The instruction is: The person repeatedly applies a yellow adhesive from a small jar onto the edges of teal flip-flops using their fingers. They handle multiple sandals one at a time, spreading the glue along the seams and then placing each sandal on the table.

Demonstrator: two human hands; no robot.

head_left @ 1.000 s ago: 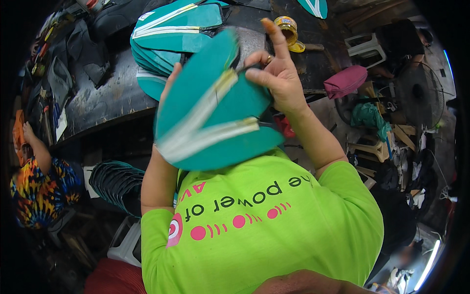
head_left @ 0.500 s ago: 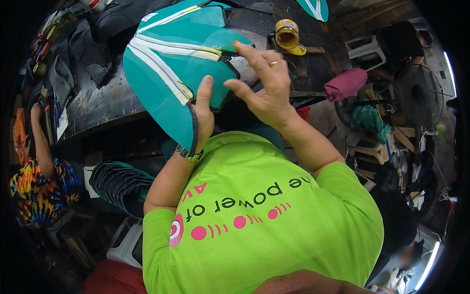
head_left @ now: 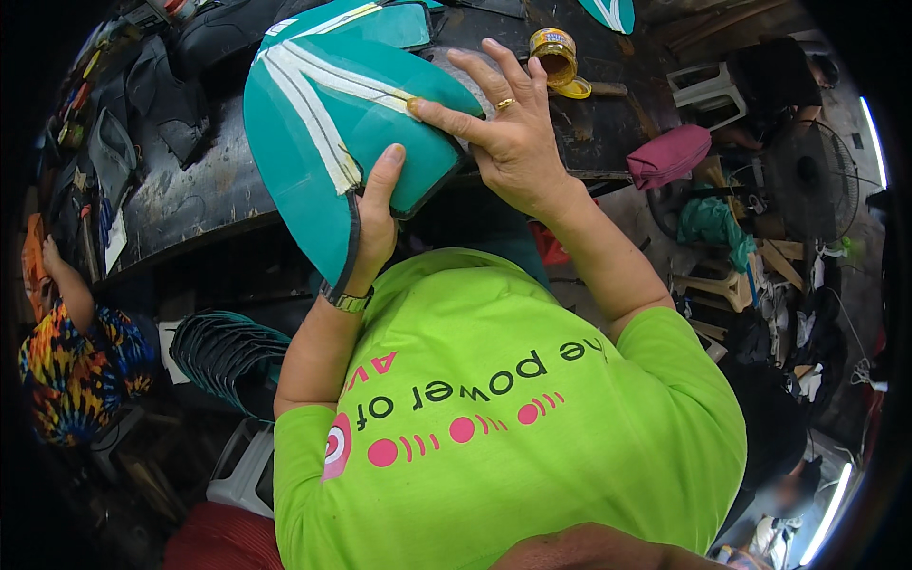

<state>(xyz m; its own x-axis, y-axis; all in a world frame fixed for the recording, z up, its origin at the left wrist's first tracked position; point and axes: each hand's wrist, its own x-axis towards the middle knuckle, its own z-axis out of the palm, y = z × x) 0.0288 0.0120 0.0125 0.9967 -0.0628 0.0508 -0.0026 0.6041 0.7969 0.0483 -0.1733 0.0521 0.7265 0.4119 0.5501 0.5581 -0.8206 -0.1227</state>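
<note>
The teal fabric panel with black edging and white seam strips (head_left: 357,128) is held over the front edge of the black worktable (head_left: 204,211), grasped near its lower edge by the left hand (head_left: 377,217) (thumb on top). The right hand (head_left: 521,142) touches one strip's end with a fingertip, other fingers spread; whether its hidden thumb pinches, I cannot tell.
</note>
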